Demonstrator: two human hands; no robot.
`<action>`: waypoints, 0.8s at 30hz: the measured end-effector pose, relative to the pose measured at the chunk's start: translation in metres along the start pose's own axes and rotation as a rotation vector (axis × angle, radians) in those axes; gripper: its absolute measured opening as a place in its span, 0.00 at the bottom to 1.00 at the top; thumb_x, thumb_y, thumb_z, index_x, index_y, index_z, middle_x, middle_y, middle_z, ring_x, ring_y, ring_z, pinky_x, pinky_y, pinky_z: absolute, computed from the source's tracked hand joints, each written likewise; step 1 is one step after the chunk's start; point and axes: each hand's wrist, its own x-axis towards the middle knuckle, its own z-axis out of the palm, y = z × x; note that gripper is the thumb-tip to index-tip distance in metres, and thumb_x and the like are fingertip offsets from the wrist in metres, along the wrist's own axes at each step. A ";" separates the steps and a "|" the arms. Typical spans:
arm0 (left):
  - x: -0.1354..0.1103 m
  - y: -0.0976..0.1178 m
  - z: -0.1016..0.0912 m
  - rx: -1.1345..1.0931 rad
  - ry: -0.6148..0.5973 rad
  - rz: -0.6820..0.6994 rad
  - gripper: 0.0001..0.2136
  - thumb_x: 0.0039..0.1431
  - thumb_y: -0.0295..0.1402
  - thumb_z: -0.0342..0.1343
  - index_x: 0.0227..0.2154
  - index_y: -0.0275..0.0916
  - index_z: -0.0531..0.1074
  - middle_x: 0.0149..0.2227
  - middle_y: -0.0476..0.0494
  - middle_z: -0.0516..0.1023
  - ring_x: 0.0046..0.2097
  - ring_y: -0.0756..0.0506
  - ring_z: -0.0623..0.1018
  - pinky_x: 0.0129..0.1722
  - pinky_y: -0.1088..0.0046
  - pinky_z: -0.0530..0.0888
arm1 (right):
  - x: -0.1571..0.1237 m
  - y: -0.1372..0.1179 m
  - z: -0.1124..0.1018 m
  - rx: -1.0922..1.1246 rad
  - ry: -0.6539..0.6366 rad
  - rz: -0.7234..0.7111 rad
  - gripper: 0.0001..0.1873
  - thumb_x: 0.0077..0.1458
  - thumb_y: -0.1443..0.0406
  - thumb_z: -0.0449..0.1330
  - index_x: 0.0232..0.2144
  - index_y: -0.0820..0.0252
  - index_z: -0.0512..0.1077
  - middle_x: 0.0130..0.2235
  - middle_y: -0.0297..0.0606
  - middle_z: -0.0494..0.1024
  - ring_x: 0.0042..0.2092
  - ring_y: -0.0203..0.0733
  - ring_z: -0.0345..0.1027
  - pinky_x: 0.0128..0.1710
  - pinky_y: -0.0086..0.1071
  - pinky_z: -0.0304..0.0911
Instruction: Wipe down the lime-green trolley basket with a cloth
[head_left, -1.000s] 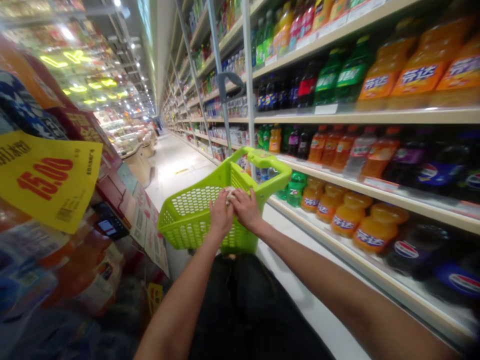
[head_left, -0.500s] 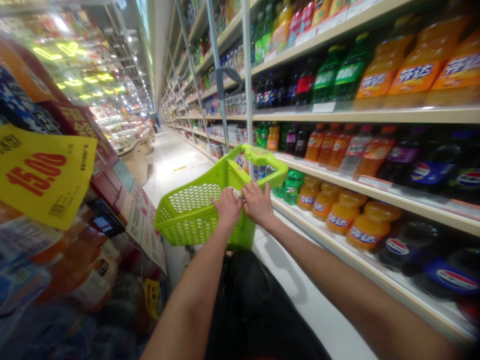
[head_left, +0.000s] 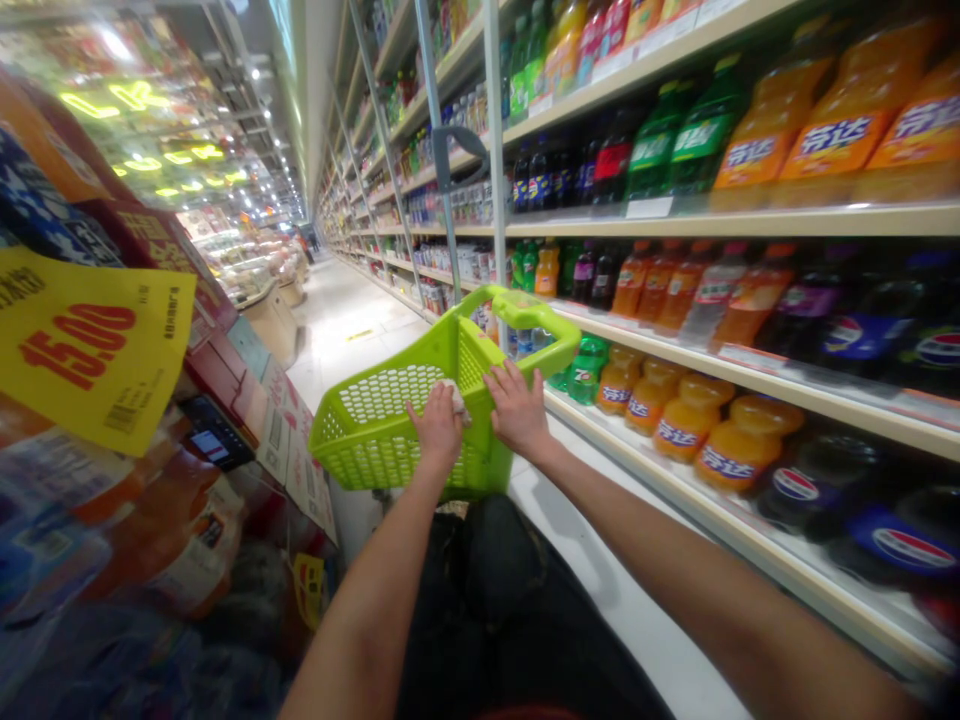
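Note:
A lime-green plastic shopping basket with a raised handle stands in front of me in a store aisle. My left hand is closed on a small white wad, perhaps a cloth or tissue, pressed against the basket's near rim. My right hand rests on the same rim just to the right, fingers spread over the edge. The two hands are a short gap apart.
Shelves on the right carry orange soda bottles, green bottles and dark cola bottles. On the left stands a stacked display with a yellow price sign. The white aisle floor runs ahead.
My hands, touching each other a second ago, have drawn apart. The left hand slid left along the rim with the white wad. The view shifted slightly.

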 end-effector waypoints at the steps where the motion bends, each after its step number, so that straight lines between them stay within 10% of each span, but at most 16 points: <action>1: -0.001 -0.001 0.000 0.009 0.002 0.023 0.21 0.57 0.27 0.43 0.55 0.42 0.59 0.60 0.42 0.60 0.60 0.46 0.60 0.60 0.47 0.43 | -0.001 0.001 0.000 -0.002 -0.003 -0.011 0.29 0.47 0.70 0.49 0.54 0.65 0.61 0.58 0.46 0.61 0.61 0.52 0.45 0.57 0.59 0.36; 8: -0.017 -0.051 -0.002 0.057 0.034 -0.104 0.20 0.58 0.25 0.41 0.53 0.42 0.61 0.59 0.42 0.62 0.58 0.48 0.64 0.61 0.51 0.42 | -0.001 0.001 0.001 0.005 0.002 0.003 0.29 0.46 0.70 0.50 0.54 0.65 0.61 0.59 0.47 0.61 0.62 0.53 0.44 0.57 0.59 0.36; 15: -0.011 -0.023 0.006 0.030 0.030 0.031 0.21 0.58 0.26 0.41 0.54 0.44 0.60 0.61 0.43 0.59 0.61 0.48 0.60 0.60 0.48 0.38 | -0.003 -0.022 0.004 0.036 -0.038 -0.077 0.28 0.47 0.69 0.51 0.53 0.67 0.63 0.58 0.50 0.62 0.62 0.54 0.44 0.58 0.59 0.33; 24: -0.030 -0.065 -0.007 0.089 0.064 -0.111 0.22 0.56 0.25 0.43 0.55 0.43 0.61 0.60 0.42 0.59 0.60 0.47 0.62 0.61 0.53 0.46 | -0.005 -0.026 0.001 0.073 -0.079 -0.044 0.28 0.48 0.70 0.51 0.54 0.65 0.62 0.59 0.48 0.60 0.62 0.54 0.43 0.58 0.61 0.32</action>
